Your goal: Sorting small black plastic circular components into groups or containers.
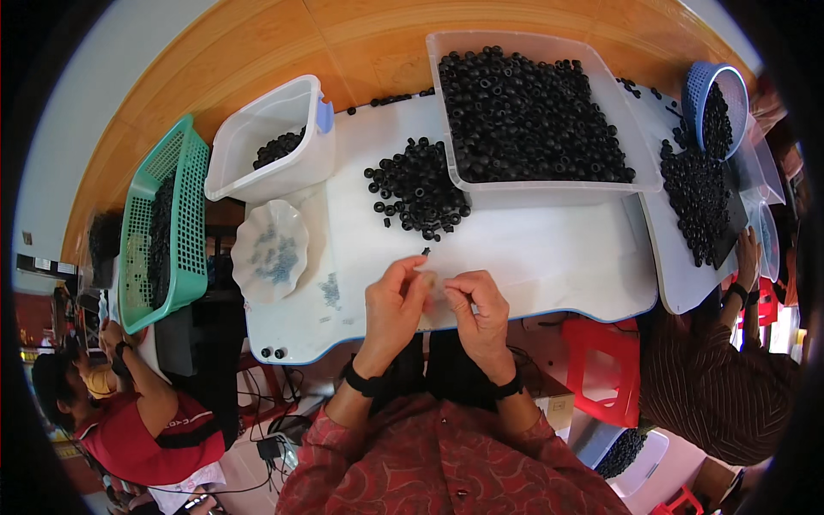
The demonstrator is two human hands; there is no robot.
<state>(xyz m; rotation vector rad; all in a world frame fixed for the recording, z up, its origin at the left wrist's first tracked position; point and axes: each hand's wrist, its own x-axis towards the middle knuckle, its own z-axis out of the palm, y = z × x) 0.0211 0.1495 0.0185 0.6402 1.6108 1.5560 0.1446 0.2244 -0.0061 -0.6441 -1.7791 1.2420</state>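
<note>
My left hand (396, 300) and my right hand (479, 316) are close together at the near edge of the white table (532, 249). Both have thumb and fingers pinched. Whatever they hold between them is too small and pale to make out. Just past my left fingertips is a tiny black piece (426, 251); whether it touches them I cannot tell. Beyond my hands lies a loose heap of small round black parts (416, 184), several with visible holes. To the left, a scalloped white dish (245, 257) holds many tiny bluish, clear-looking bits.
A large translucent bin (549, 196) full of black parts stands at the back. A smaller white tub (283, 180) and a green basket (189, 266) are on the left. At right, a person's hand (748, 257) is beside more black parts and a blue basket (697, 94). Another person sits left.
</note>
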